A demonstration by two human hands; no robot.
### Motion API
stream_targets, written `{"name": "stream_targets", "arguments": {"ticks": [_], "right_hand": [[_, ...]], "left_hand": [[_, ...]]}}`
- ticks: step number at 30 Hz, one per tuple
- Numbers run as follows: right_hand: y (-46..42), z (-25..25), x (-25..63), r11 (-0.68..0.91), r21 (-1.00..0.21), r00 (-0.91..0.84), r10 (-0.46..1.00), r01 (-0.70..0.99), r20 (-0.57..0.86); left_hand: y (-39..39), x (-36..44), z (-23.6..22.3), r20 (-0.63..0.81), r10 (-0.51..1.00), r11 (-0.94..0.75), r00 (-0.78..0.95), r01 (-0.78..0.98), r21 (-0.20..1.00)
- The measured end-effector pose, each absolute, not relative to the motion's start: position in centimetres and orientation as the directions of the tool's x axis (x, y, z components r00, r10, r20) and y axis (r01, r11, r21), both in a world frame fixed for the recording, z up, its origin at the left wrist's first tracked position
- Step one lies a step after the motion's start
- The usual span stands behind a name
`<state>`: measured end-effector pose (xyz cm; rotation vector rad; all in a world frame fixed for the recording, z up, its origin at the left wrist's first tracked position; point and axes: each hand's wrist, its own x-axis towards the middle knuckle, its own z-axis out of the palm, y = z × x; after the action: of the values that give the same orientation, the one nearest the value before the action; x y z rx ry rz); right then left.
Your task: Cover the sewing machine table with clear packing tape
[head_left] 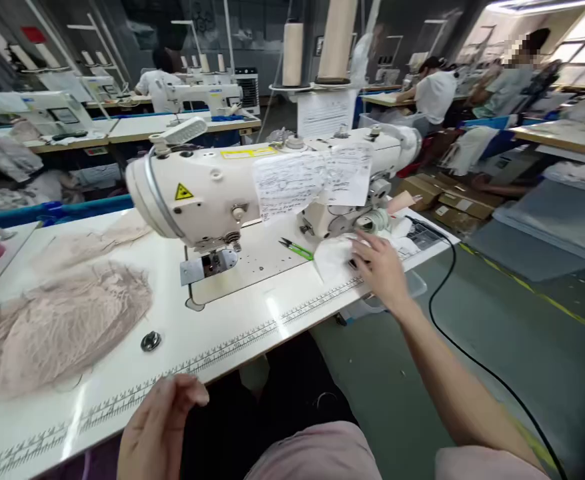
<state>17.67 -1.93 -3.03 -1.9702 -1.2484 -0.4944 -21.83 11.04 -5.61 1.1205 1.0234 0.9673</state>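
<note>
A single head-worn camera is facing forward and down, looking from quite near over the worktop (197,330) toward the sewing machine (222,180).

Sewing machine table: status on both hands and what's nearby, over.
Right hand on white material, grip unclear. Left hand near front edge of the table, nothing visible in it. Green snips beside white material.

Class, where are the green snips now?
Near the head view's centre, the snips lie below the sheets on the machine, left of the right hand.
</note>
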Motion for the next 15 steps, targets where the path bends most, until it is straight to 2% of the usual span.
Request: {"name": "stream_targets", "arguments": {"ticks": [1,3,5,6,8,9,12,15], "right_hand": [[-2.6,-3.4,18.7,-0.307,-0.302,0.43,0.616,0.903,0.66],[-3.1,-3.8,19.7,-0.328,-0.22,0.379,0.576,0.919,0.724],[-2.6,-3.5,18.9,-0.303,-0.173,0.322,0.557,0.937,0.765],[-2.1,-3.2,17.9,-0.288,-0.198,0.334,0.573,0.937,0.748],[-0.5,-2.5,15.1,-0.131,-0.217,0.252,0.583,0.967,0.773],[0.5,-2.2,13.5,-0.042,-0.219,0.199,0.61,0.975,0.767],[3.5,-1.9,9.0,0.204,-0.188,-0.001,0.682,0.961,0.732],[6.0,-2.0,6.3,0.333,-0.15,-0.136,0.697,0.931,0.704]], "left_hand": [[10.8,-22.2,-5.0,-0.158,0.968,0.164,0.197,-0.015,0.986],[11.1,-22.9,-3.6,-0.155,0.978,0.132,0.137,0.167,0.977],[12.3,-23.6,-2.4,-0.047,0.989,-0.002,0.14,0.337,0.942],[13.3,-23.9,-2.0,0.051,0.987,-0.11,0.15,0.417,0.902],[15.4,-24.5,-1.6,0.232,0.951,-0.308,0.202,0.585,0.751],[16.4,-24.7,-1.5,0.267,0.931,-0.364,0.248,0.661,0.656],[18.6,-24.7,-1.7,0.23,0.901,-0.434,0.369,0.798,0.418],[19.3,-24.3,-2.3,0.235,0.865,-0.498,0.444,0.819,0.286]]}}
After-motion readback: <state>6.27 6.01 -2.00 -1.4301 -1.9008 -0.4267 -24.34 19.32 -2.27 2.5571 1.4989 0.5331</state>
